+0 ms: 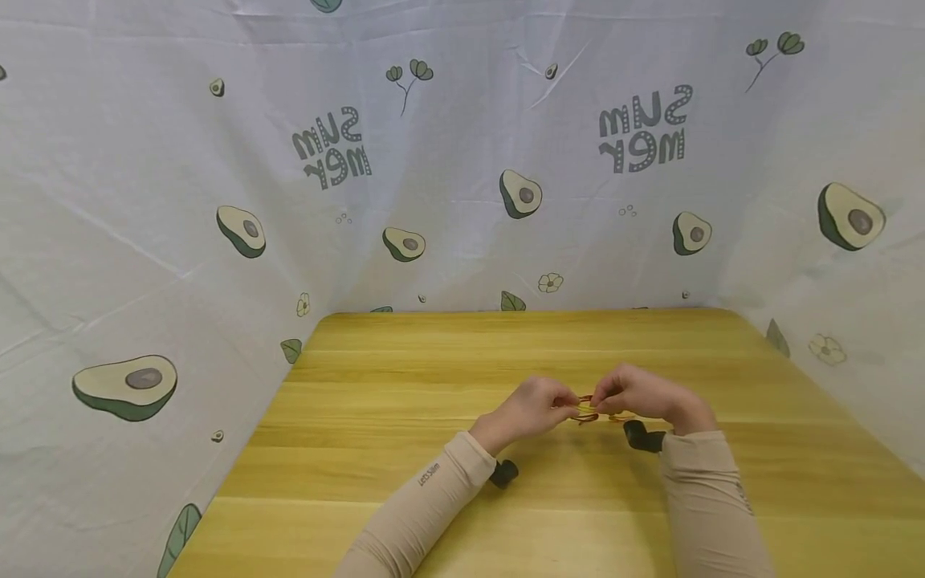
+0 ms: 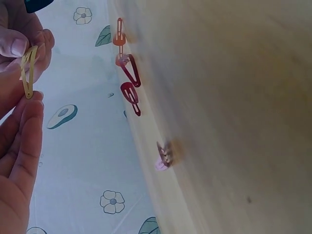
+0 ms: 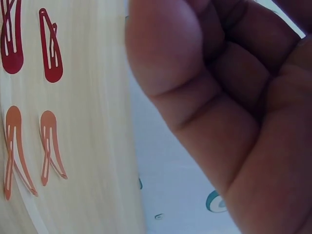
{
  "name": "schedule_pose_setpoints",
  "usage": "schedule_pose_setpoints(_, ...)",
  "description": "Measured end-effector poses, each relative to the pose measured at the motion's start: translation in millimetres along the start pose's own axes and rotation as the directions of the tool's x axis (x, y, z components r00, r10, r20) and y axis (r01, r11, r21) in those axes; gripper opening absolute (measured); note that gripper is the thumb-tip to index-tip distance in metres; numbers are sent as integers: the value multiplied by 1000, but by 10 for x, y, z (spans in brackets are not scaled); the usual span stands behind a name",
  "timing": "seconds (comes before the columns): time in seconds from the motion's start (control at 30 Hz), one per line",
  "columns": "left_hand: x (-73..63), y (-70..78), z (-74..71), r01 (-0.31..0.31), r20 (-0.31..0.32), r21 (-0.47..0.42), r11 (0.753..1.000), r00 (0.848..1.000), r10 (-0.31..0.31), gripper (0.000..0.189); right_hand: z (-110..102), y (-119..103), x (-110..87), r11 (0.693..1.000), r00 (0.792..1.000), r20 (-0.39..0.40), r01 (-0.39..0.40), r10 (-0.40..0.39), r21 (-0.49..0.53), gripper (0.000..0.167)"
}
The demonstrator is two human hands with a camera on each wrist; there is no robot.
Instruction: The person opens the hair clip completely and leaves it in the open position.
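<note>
A yellow snap hair clip (image 2: 29, 75) spans the gap between the two hands. My left hand (image 1: 529, 411) pinches one end at the fingertips, and my right hand (image 1: 639, 395) grips the other end between thumb and fingers. In the right wrist view the curled right fingers (image 3: 195, 97) fill much of the picture and hide the clip. Below the hands lie two red hair clips (image 3: 51, 48) and two orange hair clips (image 3: 14, 151). The orange ones have their prongs sprung apart.
A small brown and pink item (image 2: 163, 158) lies on the wooden table (image 1: 405, 361), apart from the red clips. White cloth (image 1: 462, 144) printed with avocados hangs behind the table and along both sides. Black camera mounts (image 1: 503, 474) protrude beneath both wrists.
</note>
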State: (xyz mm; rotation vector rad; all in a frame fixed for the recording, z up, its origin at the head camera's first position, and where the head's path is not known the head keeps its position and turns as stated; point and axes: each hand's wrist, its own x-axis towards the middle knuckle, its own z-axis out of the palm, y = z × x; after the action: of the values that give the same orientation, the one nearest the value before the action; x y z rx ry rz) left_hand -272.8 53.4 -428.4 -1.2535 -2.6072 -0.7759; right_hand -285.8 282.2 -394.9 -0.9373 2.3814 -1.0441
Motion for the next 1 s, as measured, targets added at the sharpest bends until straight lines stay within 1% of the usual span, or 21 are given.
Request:
schedule_pose_setpoints(0.17, 12, -42, 32, -50, -24, 40, 998, 998, 51, 15, 2, -16, 4, 1000, 1000, -12, -16, 16, -5, 17)
schedule_pose_setpoints(0.27, 16, -58, 55, -68, -30, 60, 996, 997, 70, 14, 6, -8, 11, 1000, 999, -17, -29, 29, -4, 16)
schedule_pose_setpoints(0.4, 17, -80, 97, -64, -24, 60, 996, 998, 65, 13, 9, 18, 10, 999, 999, -17, -41, 41, 6, 15)
schedule_pose_setpoints(0.5, 15, -86, 120, -57, -21, 42, 997, 998, 58, 12, 10, 44, 4, 999, 999, -16, -50, 50, 12, 14)
schedule_pose_setpoints(0.6, 14, -82, 128, -64, -27, 37, 997, 998, 65, 12, 14, 65, -1, 998, 998, -11, -54, 55, 15, 14)
schedule_pose_setpoints(0.83, 22, -63, 125, -85, -21, 73, 994, 996, 87, 14, 33, 66, -6, 997, 998, 8, -70, 69, 41, 17)
schedule_pose_setpoints(1.0, 27, -66, 135, -88, -10, 70, 994, 996, 89, 12, 41, 56, 5, 998, 998, 9, -65, 64, 19, 15)
